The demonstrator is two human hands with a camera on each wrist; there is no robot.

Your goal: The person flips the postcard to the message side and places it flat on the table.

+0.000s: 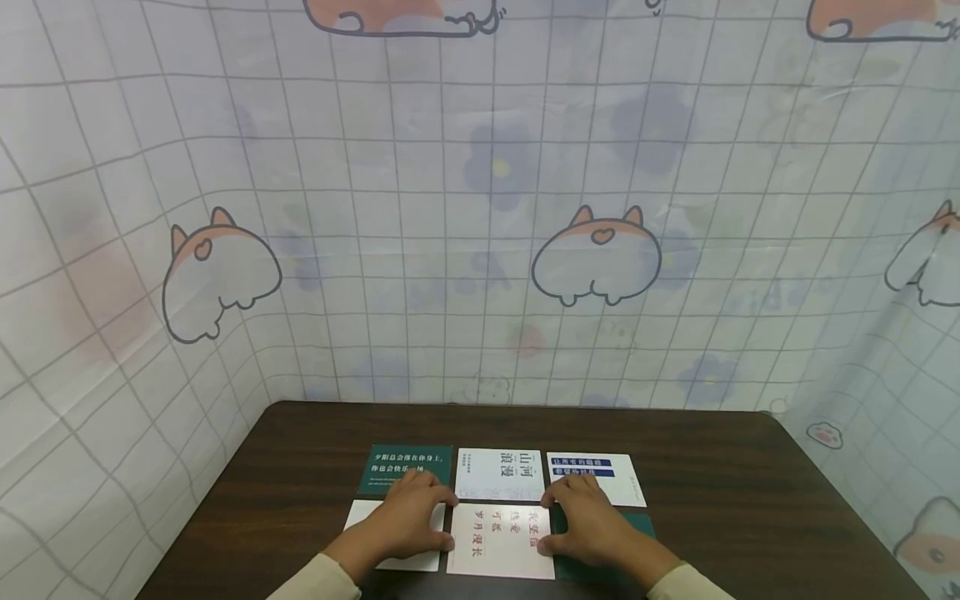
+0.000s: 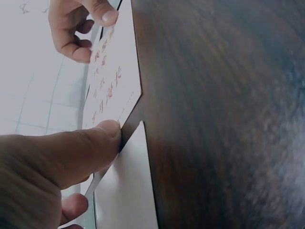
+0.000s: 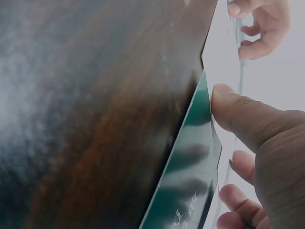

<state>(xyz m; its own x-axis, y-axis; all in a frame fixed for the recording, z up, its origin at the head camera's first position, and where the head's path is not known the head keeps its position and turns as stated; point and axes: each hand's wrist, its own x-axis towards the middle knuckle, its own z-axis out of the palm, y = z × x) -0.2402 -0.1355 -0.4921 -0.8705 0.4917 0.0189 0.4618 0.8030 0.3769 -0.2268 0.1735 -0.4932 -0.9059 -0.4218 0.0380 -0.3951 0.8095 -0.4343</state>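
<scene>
A white postcard with red writing (image 1: 498, 560) lies on the table in the middle of the near row of cards. At its left edge rests my left hand (image 1: 405, 518), thumb and fingertips touching the border. My right hand (image 1: 588, 523) touches the opposite edge the same way. Under my left hand and partly hidden lies a plain white card (image 2: 126, 191). A dark green card (image 3: 178, 179) lies beneath my right hand, mostly covered in the head view.
The far row holds a green card with white text (image 1: 386, 475), a white card with grey characters (image 1: 480, 477) and a white card with blue bars (image 1: 622, 487). The dark wooden table (image 1: 712, 500) meets a patterned cloth backdrop (image 1: 420, 250) behind and at both sides.
</scene>
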